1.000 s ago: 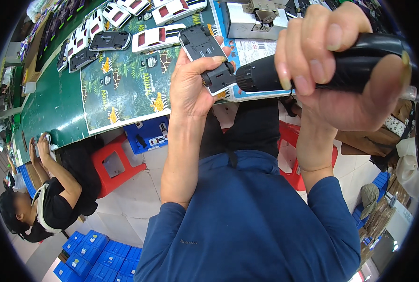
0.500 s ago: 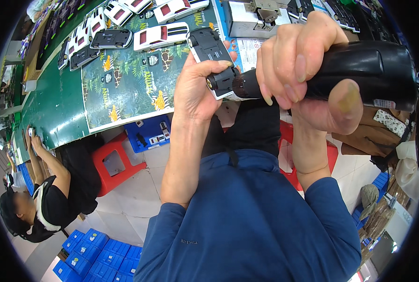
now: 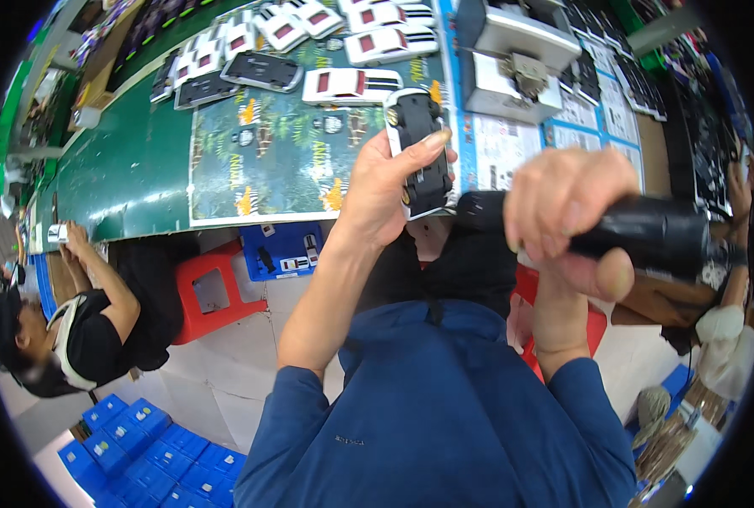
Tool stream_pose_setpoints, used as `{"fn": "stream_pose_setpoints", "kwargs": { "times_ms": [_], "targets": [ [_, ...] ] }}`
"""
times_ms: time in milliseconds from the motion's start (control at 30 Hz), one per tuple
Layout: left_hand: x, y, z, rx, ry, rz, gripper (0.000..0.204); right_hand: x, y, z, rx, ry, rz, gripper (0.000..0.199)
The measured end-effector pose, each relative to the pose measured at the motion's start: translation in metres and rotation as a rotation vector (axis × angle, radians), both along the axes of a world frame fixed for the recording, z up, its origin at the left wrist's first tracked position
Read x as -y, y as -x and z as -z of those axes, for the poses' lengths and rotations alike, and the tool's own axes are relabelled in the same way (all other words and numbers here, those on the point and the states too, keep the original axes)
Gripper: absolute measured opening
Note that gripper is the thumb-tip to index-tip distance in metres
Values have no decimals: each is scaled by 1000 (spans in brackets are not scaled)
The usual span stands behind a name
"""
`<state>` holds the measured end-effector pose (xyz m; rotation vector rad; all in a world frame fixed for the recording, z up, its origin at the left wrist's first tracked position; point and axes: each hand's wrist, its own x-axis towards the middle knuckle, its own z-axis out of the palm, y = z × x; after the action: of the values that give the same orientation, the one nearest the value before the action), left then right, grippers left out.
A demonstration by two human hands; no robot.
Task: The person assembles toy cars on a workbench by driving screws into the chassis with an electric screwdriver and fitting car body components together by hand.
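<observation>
My left hand point(image 3: 377, 182) grips a toy car point(image 3: 423, 157), its black underside turned up and its white body showing along one edge. The thumb presses on the underside. To the right, my right hand point(image 3: 567, 207), a little blurred, is wrapped round a thick black electric screwdriver point(image 3: 660, 233). The tool lies level, its narrower end pointing at the car with a small gap between them. Just beyond the held car, a white toy car with dark stripes point(image 3: 352, 85) rests on the printed mat point(image 3: 297, 157).
More white toy cars point(image 3: 390, 42) stand at the back, beside some with black undersides up point(image 3: 263, 70). A metal fixture point(image 3: 512, 85) sits back right. Below the table edge are a blue bin point(image 3: 263, 245) and red stool point(image 3: 212, 292). A co-worker point(image 3: 89, 330) sits left; another person's arm point(image 3: 737, 190) shows right.
The screwdriver has pulled back from the toy car's underside and moved lower with my right hand. My left hand still holds the car, now slightly farther right and more upright in view.
</observation>
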<state>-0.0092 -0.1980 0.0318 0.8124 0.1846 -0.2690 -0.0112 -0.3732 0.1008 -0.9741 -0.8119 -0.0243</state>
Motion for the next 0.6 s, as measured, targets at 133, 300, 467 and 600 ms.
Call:
{"fn": "stream_pose_setpoints", "kwargs": {
  "times_ms": [133, 300, 467, 600],
  "targets": [
    [-64, -15, 15, 738, -1158, -74, 62, 24, 0, -7, 162, 54, 53, 37],
    [-201, -26, 27, 1021, -2051, 306, 92, 60, -1, -6, 153, 110, 148, 35],
    [-285, -18, -5, 876, -2471, 25, 100, 78, 1, 3, 120, 43, 135, 37],
    [-212, -9, -19, 1028, -2086, -391, 62, 68, -4, 3, 44, -29, 66, 41]
  ]
}}
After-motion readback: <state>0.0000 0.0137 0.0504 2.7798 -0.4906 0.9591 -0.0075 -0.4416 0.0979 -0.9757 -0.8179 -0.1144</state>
